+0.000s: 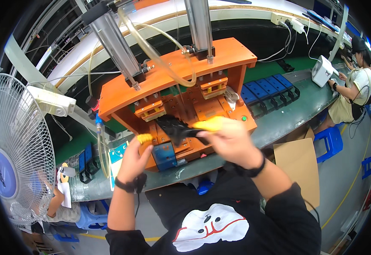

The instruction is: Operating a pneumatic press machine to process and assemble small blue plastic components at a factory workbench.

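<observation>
My right hand point(233, 143), partly smeared by motion, is closed on the dark handle of a black brush-like tool point(175, 128). Its broad dark end lies over the bed of an orange press point(181, 68); the blur hides its exact shape. Something yellow point(209, 123) covers the right fingers. My left hand point(135, 159) is at the press's front left corner, thumb and fingers apart, with a yellow covering point(144, 138) on a fingertip. A blue plate point(165, 155) sits at the press's front edge between my hands. Two small orange clamp heads hang above the bed.
Blue-and-black panels point(268, 91) lie in a row right of the press; another blue-black part point(87, 161) lies left. A caged fan point(19, 148) stands at far left. A green button point(244, 118) is on the press. At right a person sits beside a white device point(323, 70).
</observation>
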A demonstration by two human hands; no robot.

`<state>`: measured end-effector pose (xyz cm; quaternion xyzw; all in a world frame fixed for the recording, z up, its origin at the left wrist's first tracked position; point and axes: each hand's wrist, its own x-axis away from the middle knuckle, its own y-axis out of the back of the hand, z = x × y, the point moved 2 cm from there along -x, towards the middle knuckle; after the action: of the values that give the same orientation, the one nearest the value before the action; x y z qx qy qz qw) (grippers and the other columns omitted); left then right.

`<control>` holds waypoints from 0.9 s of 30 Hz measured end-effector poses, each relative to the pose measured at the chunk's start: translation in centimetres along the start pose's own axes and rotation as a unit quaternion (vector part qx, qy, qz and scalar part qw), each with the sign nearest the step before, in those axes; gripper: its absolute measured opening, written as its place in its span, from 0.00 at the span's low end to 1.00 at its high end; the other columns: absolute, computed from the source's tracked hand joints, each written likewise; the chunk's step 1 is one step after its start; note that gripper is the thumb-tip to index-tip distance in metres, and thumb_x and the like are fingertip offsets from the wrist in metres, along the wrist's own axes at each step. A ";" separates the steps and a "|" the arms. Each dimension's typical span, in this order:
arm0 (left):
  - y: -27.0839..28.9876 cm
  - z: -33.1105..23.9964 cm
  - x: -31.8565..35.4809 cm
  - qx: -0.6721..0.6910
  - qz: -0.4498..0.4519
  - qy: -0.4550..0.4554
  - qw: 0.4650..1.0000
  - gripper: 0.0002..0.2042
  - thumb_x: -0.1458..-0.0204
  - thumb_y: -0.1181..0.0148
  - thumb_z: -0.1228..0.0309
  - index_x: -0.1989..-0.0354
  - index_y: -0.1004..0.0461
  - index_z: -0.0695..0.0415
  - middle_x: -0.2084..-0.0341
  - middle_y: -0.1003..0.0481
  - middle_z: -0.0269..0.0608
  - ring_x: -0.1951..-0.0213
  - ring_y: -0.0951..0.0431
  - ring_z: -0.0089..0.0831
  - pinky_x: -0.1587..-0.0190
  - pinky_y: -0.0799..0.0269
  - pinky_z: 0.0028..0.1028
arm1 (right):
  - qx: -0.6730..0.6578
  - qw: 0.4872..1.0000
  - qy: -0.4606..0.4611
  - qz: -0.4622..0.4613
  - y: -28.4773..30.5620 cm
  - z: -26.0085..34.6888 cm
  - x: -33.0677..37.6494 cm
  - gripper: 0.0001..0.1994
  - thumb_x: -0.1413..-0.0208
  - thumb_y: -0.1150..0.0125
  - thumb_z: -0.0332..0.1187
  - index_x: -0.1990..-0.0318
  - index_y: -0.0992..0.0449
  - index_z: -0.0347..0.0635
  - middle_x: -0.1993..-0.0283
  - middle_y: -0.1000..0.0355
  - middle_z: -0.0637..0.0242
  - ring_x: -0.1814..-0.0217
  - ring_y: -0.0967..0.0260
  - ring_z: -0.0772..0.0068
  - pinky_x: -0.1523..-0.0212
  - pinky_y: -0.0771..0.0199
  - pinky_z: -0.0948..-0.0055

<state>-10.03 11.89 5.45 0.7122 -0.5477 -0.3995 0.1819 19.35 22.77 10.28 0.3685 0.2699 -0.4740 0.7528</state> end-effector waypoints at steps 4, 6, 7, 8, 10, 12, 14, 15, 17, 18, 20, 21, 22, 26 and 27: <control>-0.9 1.2 -6.1 -0.137 0.030 0.054 0.989 0.14 0.42 0.40 0.71 0.51 0.24 0.64 0.55 0.23 0.59 0.51 0.24 0.58 0.49 0.26 0.43 | -0.179 0.925 -0.299 -0.148 10.1 -0.6 7.4 0.08 0.37 0.40 0.23 0.55 0.19 0.27 0.59 0.19 0.60 0.60 0.21 0.70 0.54 0.20 0.70; -1.9 3.8 -8.3 -0.131 0.026 0.027 0.991 0.14 0.42 0.41 0.69 0.50 0.23 0.62 0.55 0.22 0.62 0.51 0.24 0.62 0.50 0.26 0.47 | -0.274 0.871 -0.310 -0.266 13.4 -2.3 12.0 0.09 0.33 0.45 0.26 0.52 0.23 0.29 0.57 0.20 0.60 0.58 0.20 0.66 0.51 0.19 0.64; -2.7 3.6 -9.7 -0.177 0.046 0.037 0.983 0.15 0.42 0.42 0.68 0.49 0.23 0.58 0.56 0.21 0.61 0.51 0.24 0.61 0.49 0.25 0.46 | -0.310 0.849 -0.292 -0.312 14.9 -3.7 15.0 0.11 0.32 0.46 0.28 0.48 0.26 0.32 0.56 0.21 0.61 0.57 0.21 0.65 0.50 0.19 0.61; -2.8 7.3 -10.5 -0.225 0.059 0.048 0.972 0.16 0.41 0.42 0.65 0.45 0.24 0.54 0.51 0.22 0.56 0.47 0.24 0.57 0.46 0.25 0.43 | -0.343 0.823 -0.283 -0.354 15.4 -4.7 17.0 0.11 0.30 0.46 0.32 0.47 0.26 0.36 0.57 0.22 0.62 0.56 0.21 0.65 0.50 0.19 0.60; -3.3 9.9 -12.1 -0.257 0.075 0.066 0.961 0.20 0.37 0.45 0.61 0.37 0.29 0.49 0.38 0.27 0.47 0.38 0.29 0.48 0.37 0.31 0.40 | -0.444 0.747 -0.308 -0.387 16.6 -5.6 20.6 0.11 0.29 0.46 0.35 0.47 0.26 0.40 0.58 0.21 0.65 0.57 0.21 0.65 0.51 0.18 0.61; -3.0 13.3 -12.7 -0.263 0.062 0.017 0.963 0.21 0.37 0.46 0.60 0.37 0.29 0.49 0.40 0.27 0.46 0.39 0.27 0.47 0.38 0.31 0.42 | -0.492 0.702 -0.327 -0.396 17.8 -6.8 23.7 0.11 0.29 0.46 0.36 0.46 0.24 0.44 0.57 0.20 0.66 0.56 0.20 0.65 0.53 0.17 0.63; -3.2 13.9 -13.0 -0.432 -0.040 -0.170 0.885 0.21 0.39 0.47 0.59 0.39 0.29 0.51 0.47 0.24 0.49 0.46 0.24 0.50 0.41 0.29 0.45 | -0.543 0.640 -0.320 -0.440 18.9 -7.7 25.7 0.11 0.29 0.46 0.37 0.47 0.23 0.45 0.55 0.19 0.67 0.55 0.20 0.67 0.55 0.16 0.65; -3.7 12.4 -13.4 -0.530 -0.063 -0.204 0.821 0.21 0.41 0.46 0.59 0.41 0.29 0.51 0.53 0.23 0.47 0.51 0.23 0.51 0.46 0.26 0.47 | -0.534 0.652 -0.307 -0.442 20.1 -8.5 27.2 0.11 0.29 0.47 0.37 0.48 0.22 0.44 0.54 0.18 0.65 0.53 0.19 0.67 0.55 0.16 0.66; -4.3 11.3 -13.3 -0.442 0.016 -0.103 0.891 0.18 0.39 0.46 0.62 0.42 0.29 0.51 0.50 0.22 0.44 0.49 0.22 0.49 0.49 0.24 0.44 | -0.500 0.650 -0.301 -0.487 22.5 -9.8 29.6 0.11 0.29 0.47 0.37 0.48 0.22 0.44 0.53 0.18 0.65 0.52 0.19 0.66 0.54 0.16 0.66; -4.3 10.4 -13.1 -0.479 0.051 -0.067 0.874 0.17 0.39 0.46 0.63 0.42 0.29 0.51 0.49 0.22 0.44 0.48 0.22 0.48 0.50 0.24 0.43 | -0.475 0.645 -0.296 -0.520 23.5 -10.8 30.6 0.12 0.29 0.47 0.37 0.48 0.22 0.44 0.53 0.18 0.65 0.51 0.20 0.66 0.54 0.16 0.66; -4.3 9.2 -12.4 -0.304 0.039 -0.022 0.951 0.15 0.38 0.45 0.65 0.44 0.27 0.51 0.48 0.22 0.45 0.46 0.23 0.47 0.47 0.25 0.42 | -0.461 0.651 -0.273 -0.538 25.7 -12.4 32.0 0.11 0.29 0.46 0.37 0.48 0.22 0.43 0.51 0.19 0.63 0.49 0.20 0.65 0.53 0.17 0.67; -4.1 9.6 -12.0 -0.321 -0.031 -0.117 0.939 0.11 0.41 0.42 0.64 0.55 0.23 0.56 0.57 0.20 0.49 0.53 0.22 0.52 0.52 0.26 0.44 | -0.460 0.633 -0.268 -0.561 26.5 -13.7 32.4 0.11 0.30 0.45 0.37 0.48 0.22 0.43 0.50 0.19 0.62 0.48 0.20 0.65 0.52 0.17 0.67; -4.3 9.3 -12.1 -0.322 -0.034 -0.099 0.941 0.09 0.41 0.41 0.64 0.58 0.22 0.56 0.61 0.20 0.48 0.55 0.21 0.51 0.53 0.26 0.43 | -0.451 0.617 -0.260 -0.590 27.7 -14.6 33.2 0.11 0.30 0.44 0.36 0.48 0.22 0.43 0.50 0.20 0.61 0.47 0.21 0.65 0.50 0.18 0.67; -4.9 9.4 -13.6 -0.510 0.082 -0.017 0.856 0.19 0.37 0.44 0.57 0.42 0.26 0.52 0.51 0.22 0.45 0.47 0.22 0.48 0.45 0.27 0.45 | -0.404 0.616 -0.215 -0.642 32.7 -21.1 35.2 0.11 0.33 0.39 0.37 0.50 0.21 0.42 0.53 0.20 0.61 0.50 0.22 0.65 0.50 0.22 0.68; -5.2 8.8 -14.1 -0.499 0.083 -0.035 0.862 0.19 0.37 0.44 0.57 0.42 0.26 0.52 0.51 0.22 0.45 0.47 0.22 0.48 0.45 0.27 0.45 | -0.395 0.625 -0.219 -0.636 34.1 -23.5 35.6 0.11 0.33 0.39 0.37 0.51 0.21 0.41 0.53 0.20 0.59 0.52 0.21 0.63 0.51 0.21 0.68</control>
<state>-14.66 28.23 1.59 0.4641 -0.3382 -0.6274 0.5259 63.57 32.97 -20.13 -0.3426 0.4261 -0.7492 0.3738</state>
